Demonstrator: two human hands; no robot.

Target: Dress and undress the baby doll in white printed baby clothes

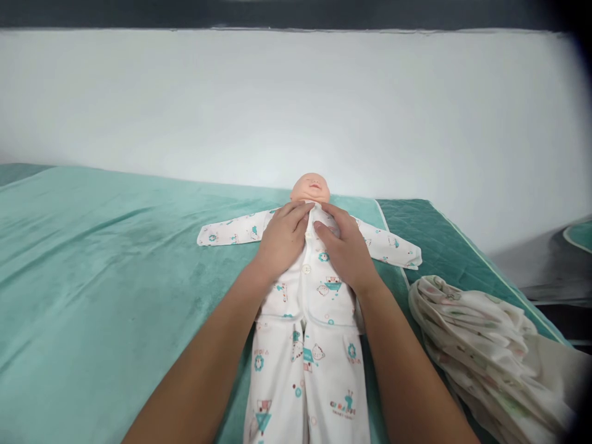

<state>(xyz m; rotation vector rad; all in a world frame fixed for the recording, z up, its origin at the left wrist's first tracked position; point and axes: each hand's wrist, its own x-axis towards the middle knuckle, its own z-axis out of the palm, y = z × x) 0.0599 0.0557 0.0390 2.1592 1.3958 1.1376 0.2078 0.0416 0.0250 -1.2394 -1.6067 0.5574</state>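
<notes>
Both bare forearms rise from the bottom edge of the frame and slant inward to its middle, where the left hand (287, 235) and the right hand (348, 246) lie palm down on the chest of one white printed top (319, 302). The left hand is open, its fingers extended close together towards the collar; the right hand is open too, its thumb spread from the fingers and pointing up towards the button line. Neither hand is closed round anything that shows; whether the fingertips press the cloth or merely rest on it cannot be told. One doll (310, 187) lies face up at the center of the frame, its head just above the collar. The top's two sleeves stretch out, one to each side, and two buttons show down its front. Below, one pair of matching printed trousers (277, 382) meets the hem and runs off the bottom edge. Beneath is one light green sheet (115, 296), with a darker quilted cover (419, 228) at right. One crumpled patterned cloth (485, 345) sits at lower right, near the right forearm. One pale wall (231, 98) spans the upper part of the frame.
</notes>
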